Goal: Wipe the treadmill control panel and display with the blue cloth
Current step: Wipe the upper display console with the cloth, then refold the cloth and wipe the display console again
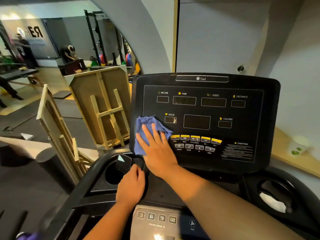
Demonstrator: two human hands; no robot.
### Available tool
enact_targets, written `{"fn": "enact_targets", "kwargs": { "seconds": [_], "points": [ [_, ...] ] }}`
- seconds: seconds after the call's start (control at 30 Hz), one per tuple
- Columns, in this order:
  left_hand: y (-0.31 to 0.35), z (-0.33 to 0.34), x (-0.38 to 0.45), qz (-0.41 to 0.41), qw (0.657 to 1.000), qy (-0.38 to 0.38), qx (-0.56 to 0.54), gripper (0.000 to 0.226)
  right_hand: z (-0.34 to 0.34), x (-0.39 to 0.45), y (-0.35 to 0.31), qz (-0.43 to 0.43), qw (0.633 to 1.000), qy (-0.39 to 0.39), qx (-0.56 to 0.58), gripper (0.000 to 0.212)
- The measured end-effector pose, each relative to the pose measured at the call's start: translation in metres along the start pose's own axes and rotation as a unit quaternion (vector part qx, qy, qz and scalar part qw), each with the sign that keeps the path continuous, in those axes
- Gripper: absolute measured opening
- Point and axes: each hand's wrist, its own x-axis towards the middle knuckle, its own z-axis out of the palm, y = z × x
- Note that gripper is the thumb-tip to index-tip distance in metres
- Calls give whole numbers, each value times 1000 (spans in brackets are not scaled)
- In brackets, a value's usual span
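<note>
Head view: blue cloth (149, 126) under right hand (156, 149) (flat)

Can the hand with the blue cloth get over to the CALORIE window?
Probably yes. The right hand presses the blue cloth flat on the panel's left side, and nothing stands between it and the CALORIE window.

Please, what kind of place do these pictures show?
Most likely a gym. A treadmill console shows labels for incline, speed and pulse, and to the left stand a black rack and coloured weight plates.
</note>
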Motion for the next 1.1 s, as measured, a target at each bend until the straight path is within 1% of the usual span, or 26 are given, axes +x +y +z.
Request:
{"fn": "enact_targets", "kwargs": {
  "seconds": [0.1,0.17,0.23,0.37,0.47,0.57,0.63,0.73,0.77,0.8,0.83,0.87,0.9,0.93,0.97,1.0,1.03,1.07,1.1],
  "points": [
    [-1,1,1,-3,1000,-1,0,26,-5,-30,39,-104,993,-33,-42,72],
    [-2,1,1,-3,1000,-4,6,25,-9,-54,62,-121,991,-42,-48,68],
    [-2,1,1,-5,1000,-7,5,24,-14,-76,82,-112,991,-39,-61,68],
    [2,-1,-3,-3,1000,-13,4,24,-31,-132,131,-68,994,-46,-71,73],
    [5,-1,-5,-7,1000,-12,2,24,-44,-175,165,-18,995,-66,-75,72],
    [6,-1,-6,-13,1000,-12,-1,25,-58,-208,187,38,993,-86,-68,73],
    [6,-1,-6,-22,1000,-17,-11,27,-68,-230,197,68,992,-92,-57,70],
    [6,-3,-5,-27,998,-17,-50,30,-80,-264,208,129,987,-95,-19,64],
    [9,-6,-7,-21,998,-15,-62,30,-83,-272,210,148,984,-96,10,62],
    [12,-8,-8,-6,997,-7,-71,30,-88,-278,209,176,977,-100,65,57],
    [18,-12,-12,6,997,2,-74,29,-94,-281,206,212,961,-97,147,52],
    [23,-14,-14,22,996,11,-84,27,-103,-281,200,260,934,-90,230,44],
    [32,-15,-19,36,995,17,-93,26,-117,-279,191,312,900,-66,298,33],
    [38,-15,-21,56,993,18,-101,24,-133,-274,181,362,867,-35,341,27],
    [48,-17,-25,72,992,5,-108,24,-148,-269,171,400,833,-7,383,25],
    [55,-17,-28,92,988,-20,-120,24,-162,-264,161,428,791,15,436,23],
    [67,-17,-34,107,982,-56,-145,25,-176,-259,147,444,739,34,506,22],
    [78,-17,-42,122,971,-104,-180,25,-190,-253,133,451,681,47,576,22],
    [92,-18,-53,133,956,-154,-212,21,-201,-247,121,450,623,58,637,22]
  ]
}}
